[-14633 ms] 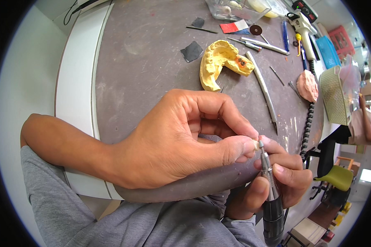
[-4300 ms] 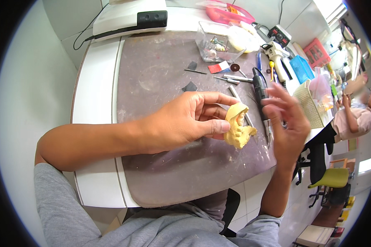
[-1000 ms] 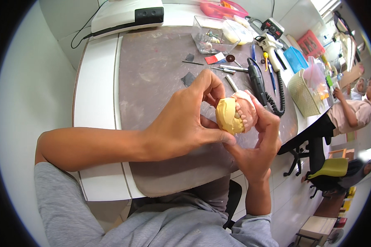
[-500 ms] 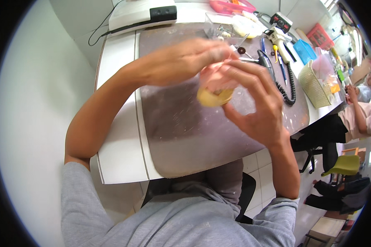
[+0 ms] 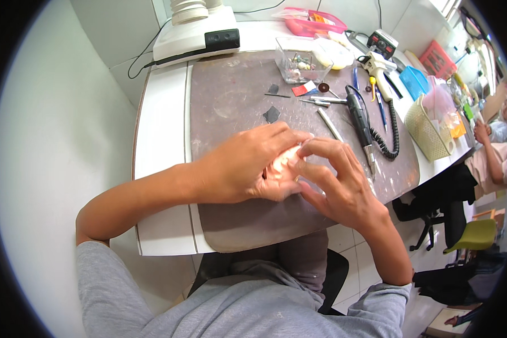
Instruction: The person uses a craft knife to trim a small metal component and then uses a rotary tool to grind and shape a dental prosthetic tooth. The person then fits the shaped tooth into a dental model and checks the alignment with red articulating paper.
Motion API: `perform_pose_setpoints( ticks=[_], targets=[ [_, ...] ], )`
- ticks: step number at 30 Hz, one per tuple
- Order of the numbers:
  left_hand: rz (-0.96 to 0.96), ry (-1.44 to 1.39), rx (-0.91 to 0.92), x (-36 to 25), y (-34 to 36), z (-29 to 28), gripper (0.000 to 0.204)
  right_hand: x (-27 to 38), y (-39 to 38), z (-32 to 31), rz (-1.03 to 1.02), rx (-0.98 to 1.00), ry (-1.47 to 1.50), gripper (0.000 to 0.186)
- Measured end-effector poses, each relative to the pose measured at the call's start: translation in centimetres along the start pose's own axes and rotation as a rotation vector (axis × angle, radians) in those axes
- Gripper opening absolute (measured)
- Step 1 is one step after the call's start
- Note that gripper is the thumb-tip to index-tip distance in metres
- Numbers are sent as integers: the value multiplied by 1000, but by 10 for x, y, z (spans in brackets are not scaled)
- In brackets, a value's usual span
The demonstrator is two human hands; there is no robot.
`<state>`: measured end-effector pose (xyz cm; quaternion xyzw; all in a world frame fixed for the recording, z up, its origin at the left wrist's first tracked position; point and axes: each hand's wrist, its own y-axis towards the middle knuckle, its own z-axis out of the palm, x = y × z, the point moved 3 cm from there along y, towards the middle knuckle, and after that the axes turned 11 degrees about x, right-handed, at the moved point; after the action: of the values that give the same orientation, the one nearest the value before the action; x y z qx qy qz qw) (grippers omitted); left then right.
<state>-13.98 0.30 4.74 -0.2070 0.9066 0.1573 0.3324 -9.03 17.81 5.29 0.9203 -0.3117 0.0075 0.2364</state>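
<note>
Above the front part of the grey-brown mat, both hands meet around a small, pale pink moulded piece that looks like a dental model. My left hand is curled around its left side, thumb below and fingers above. On the other side, my right hand has bent fingers with the tips pressed to the piece. Much of the piece is hidden by the fingers. Just beyond the hands lie a dark square scrap and a white stick.
A black rotary handpiece with a coiled cord lies right of the hands. Behind are a clear box of small parts and a pink tray. A cream basket stands at right; a white device at back left. Another person sits far right.
Both hands have come down toward me with the piece, from the back of the mat to its front half. The left hand now wraps its left side. Scraps and tools behind are uncovered.
</note>
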Motion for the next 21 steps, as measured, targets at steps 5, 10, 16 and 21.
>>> perform_pose_setpoints(
  ticks=[5, 10, 16, 21],
  targets=[
    [33, 252, -122, -14, -13, 14, 63, -9, -1, -38, 21, 12, 49, 29],
    [-58, 333, -188, -18, -13, 25, 62, -72, 27, -39, 169, 20, -159, 10],
    [-71, 394, -289, -24, -13, 31, 63, -114, 62, -12, 84, 217, -389, 16],
    [-30, 408, -294, -23, -14, 31, 64, -134, 73, 3, 58, 293, -457, 13]
  ],
)
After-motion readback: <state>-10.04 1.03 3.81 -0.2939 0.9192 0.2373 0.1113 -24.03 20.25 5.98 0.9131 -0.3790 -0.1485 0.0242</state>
